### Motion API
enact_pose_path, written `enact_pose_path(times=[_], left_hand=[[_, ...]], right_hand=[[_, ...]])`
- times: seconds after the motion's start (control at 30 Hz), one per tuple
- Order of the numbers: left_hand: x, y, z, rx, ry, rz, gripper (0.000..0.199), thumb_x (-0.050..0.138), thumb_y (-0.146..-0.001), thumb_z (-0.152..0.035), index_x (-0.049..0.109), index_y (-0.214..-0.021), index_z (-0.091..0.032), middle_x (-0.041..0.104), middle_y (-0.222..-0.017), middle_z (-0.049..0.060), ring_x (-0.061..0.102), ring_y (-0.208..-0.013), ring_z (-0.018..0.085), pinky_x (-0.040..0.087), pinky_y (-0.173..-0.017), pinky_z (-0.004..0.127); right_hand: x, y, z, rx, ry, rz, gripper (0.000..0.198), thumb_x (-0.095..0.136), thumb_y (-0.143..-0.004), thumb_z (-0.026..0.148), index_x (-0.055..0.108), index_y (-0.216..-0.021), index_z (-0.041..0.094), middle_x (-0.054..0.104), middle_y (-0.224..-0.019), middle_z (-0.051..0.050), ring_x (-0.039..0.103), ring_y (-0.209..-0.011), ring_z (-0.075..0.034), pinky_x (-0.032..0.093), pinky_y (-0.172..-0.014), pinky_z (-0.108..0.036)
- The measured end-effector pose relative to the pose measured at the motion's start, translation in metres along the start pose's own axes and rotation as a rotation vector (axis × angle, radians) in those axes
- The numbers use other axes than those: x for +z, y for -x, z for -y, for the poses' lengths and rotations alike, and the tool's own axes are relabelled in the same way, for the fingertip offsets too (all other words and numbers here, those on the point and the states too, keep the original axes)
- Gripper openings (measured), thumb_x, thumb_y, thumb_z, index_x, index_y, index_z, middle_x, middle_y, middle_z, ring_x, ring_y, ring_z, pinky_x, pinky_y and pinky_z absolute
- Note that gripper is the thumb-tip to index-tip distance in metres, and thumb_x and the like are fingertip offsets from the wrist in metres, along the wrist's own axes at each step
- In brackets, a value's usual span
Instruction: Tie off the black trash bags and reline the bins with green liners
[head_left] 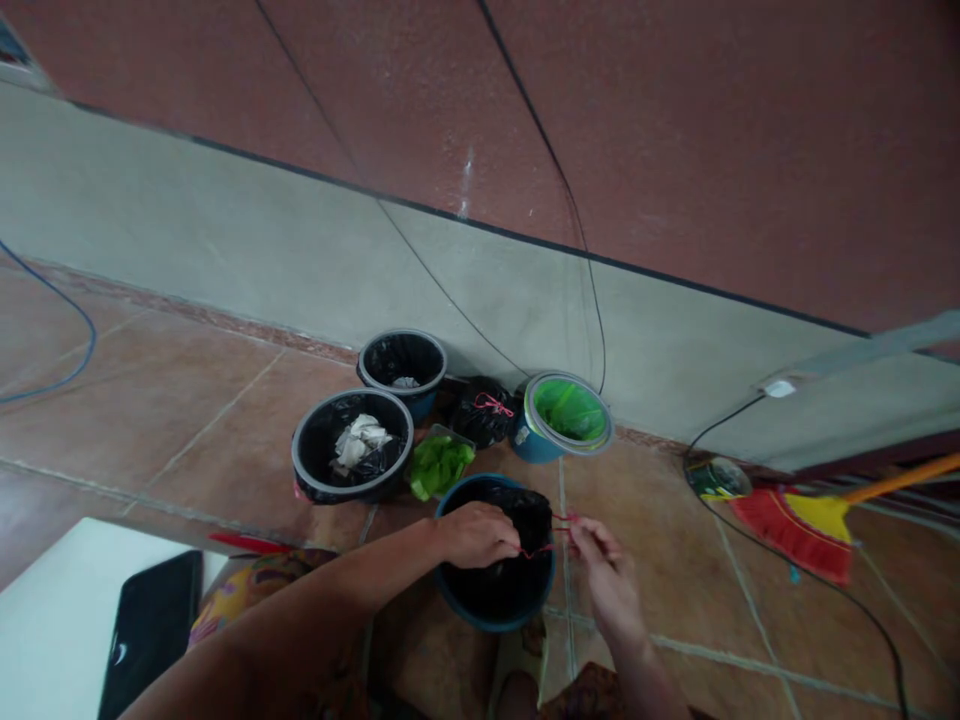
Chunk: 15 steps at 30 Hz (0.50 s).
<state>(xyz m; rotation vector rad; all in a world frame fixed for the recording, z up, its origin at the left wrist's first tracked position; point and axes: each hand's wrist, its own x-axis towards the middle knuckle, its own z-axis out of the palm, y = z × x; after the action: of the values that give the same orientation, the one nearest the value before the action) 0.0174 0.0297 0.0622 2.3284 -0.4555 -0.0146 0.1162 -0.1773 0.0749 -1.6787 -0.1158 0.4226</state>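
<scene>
A blue bin (551, 580) stands on the floor between my feet. Inside and over its far rim is a black trash bag (531, 512). My left hand (476, 535) reaches over the bin with its fingers closed on the bag, and a thin pink drawstring (536, 550) runs out from there. Right of the rim, my right hand (604, 565) pinches the other end of this drawstring, drawing it taut. What lies deeper in the bin is too dark to make out.
Two black-lined bins (300, 450) stand left, holding crumpled waste. Behind are a tied black bag (484, 415), green bags (441, 462) and a green-lined bin (534, 440). A red broom (795, 530) and cable (840, 585) lie right; a phone (154, 630) rests left.
</scene>
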Motion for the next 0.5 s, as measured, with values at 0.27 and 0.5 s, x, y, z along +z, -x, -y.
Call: enact_pose_path(times=[0.27, 0.5], left_hand=[[-0.018, -0.005, 0.001, -0.314, 0.301, -0.068, 0.028, 0.045, -0.092, -0.02, 0.072, -0.084, -0.016, 0.071, -0.077, 0.0, 0.063, -0.075, 0.011, 0.043, -0.07, 0.019], [-0.032, -0.004, -0.01, -0.173, 0.404, -0.054, 0.022, 0.053, -0.09, -0.024, 0.074, -0.09, -0.018, 0.071, -0.084, 0.0, 0.063, -0.08, 0.012, 0.043, -0.076, 0.019]], right_hand=[[0.006, 0.002, -0.007, 0.107, -0.28, -0.049, 0.035, 0.081, -0.065, 0.048, 0.062, -0.078, 0.022, 0.068, -0.068, 0.002, 0.06, -0.059, -0.012, 0.048, -0.061, -0.026], [0.009, 0.002, -0.017, 0.03, 0.08, -0.003, 0.041, 0.078, -0.062, 0.052, 0.064, -0.084, 0.022, 0.065, -0.075, 0.001, 0.058, -0.065, -0.015, 0.047, -0.061, -0.028]])
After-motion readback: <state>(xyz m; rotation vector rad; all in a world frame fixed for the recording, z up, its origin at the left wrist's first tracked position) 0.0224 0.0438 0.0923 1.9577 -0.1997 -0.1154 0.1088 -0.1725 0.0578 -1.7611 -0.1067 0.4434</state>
